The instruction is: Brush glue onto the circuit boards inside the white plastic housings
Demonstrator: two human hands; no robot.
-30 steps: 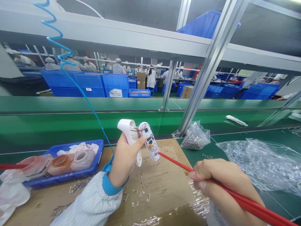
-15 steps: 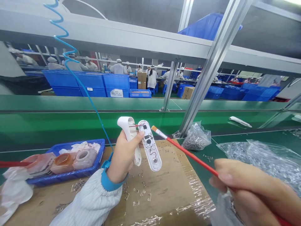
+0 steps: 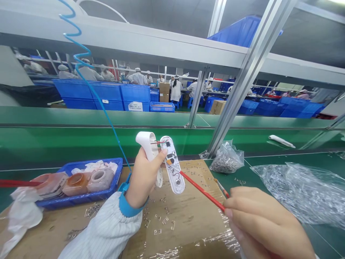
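My left hand (image 3: 144,176) is closed around an opened white plastic device: a curved shell half (image 3: 147,142) and, joined to it by thin red wires, a long rounded half (image 3: 178,187) with a circuit board (image 3: 170,155) inside. The thumb presses the board's edge. A blue wrist strap (image 3: 130,205) circles that wrist. My right hand (image 3: 264,219) pinches a red-handled paintbrush (image 3: 201,190), its bristles on the middle of the board. A second brush (image 3: 221,187) sticks out from the same hand, pointing up and left, its tip apart from the device.
Small metal pieces (image 3: 159,217) lie scattered on the cardboard (image 3: 194,226). A blue tray (image 3: 81,201) at left holds open jars (image 3: 78,183). Bagged metal parts (image 3: 228,158) stand by the metal post (image 3: 229,115); a larger clear bag (image 3: 293,190) lies right. A coiled blue cord (image 3: 107,118) hangs down.
My right hand has moved left, bringing the brush from beside the device onto the circuit board. A second brush now shows in that hand. My left hand keeps its hold almost unmoved.
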